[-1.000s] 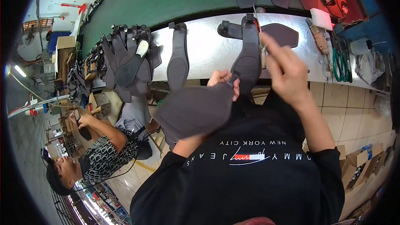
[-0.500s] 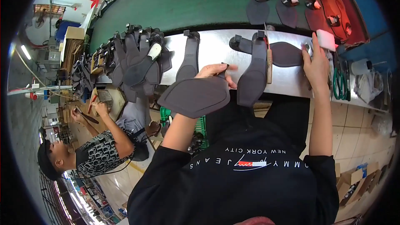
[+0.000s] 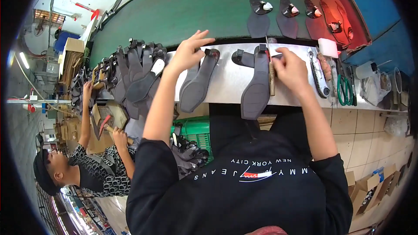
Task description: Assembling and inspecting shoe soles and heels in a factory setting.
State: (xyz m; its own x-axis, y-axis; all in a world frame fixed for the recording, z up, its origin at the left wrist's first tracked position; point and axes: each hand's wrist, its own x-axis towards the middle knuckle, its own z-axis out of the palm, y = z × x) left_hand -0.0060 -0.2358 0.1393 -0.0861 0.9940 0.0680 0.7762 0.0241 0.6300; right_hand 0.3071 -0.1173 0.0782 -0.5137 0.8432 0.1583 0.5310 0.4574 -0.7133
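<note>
My left hand (image 3: 188,56) is raised over the table's far side, fingers stretched and nothing in them. Beside its fingertips is the heel end of a dark sandal sole (image 3: 199,85), which overlaps another sole. My right hand (image 3: 292,70) has its fingers bent, thumb and forefinger close round a small dark piece by a wooden-handled tool (image 3: 272,78) with a thin upright blade. The hand hides most of that piece. Left of the tool, an upright sandal sole (image 3: 256,87) lies across a second sandal (image 3: 242,58) set crosswise.
A metal table (image 3: 226,87) borders a green surface (image 3: 174,8) bearing several sandals. A utility knife (image 3: 320,76), green-handled scissors (image 3: 345,90) and a white block (image 3: 328,48) lie at right. Soles are heaped (image 3: 130,72) at left, near a co-worker (image 3: 102,165) holding a hammer.
The sole from my left hand now lies on the table over another one, and that hand has moved up and left, letting go. My right hand has come left to the wooden-handled tool.
</note>
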